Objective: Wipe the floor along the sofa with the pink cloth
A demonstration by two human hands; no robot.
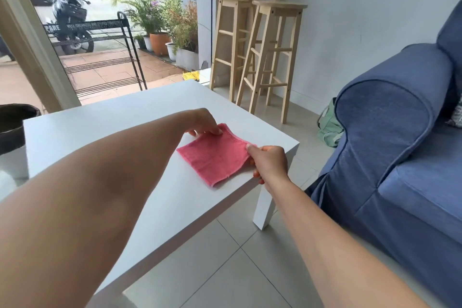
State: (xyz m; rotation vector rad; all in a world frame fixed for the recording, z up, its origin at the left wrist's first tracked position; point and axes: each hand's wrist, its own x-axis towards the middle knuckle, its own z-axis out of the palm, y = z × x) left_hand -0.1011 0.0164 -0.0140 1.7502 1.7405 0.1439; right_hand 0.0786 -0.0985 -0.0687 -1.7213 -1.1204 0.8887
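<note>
Pinching pink cloth [217, 154], both hands

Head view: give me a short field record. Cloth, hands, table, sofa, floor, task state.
cloth: pink cloth, folded, lying flat near the table's right edge
left hand: fingertips pinching the cloth's far corner
right hand: gripping the cloth's right corner at the table edge
table: white table, low
sofa: blue sofa, right of the table
floor: grey tile floor, bare strip between table and sofa
task state: cloth on the table, wiping not yet begun
</note>
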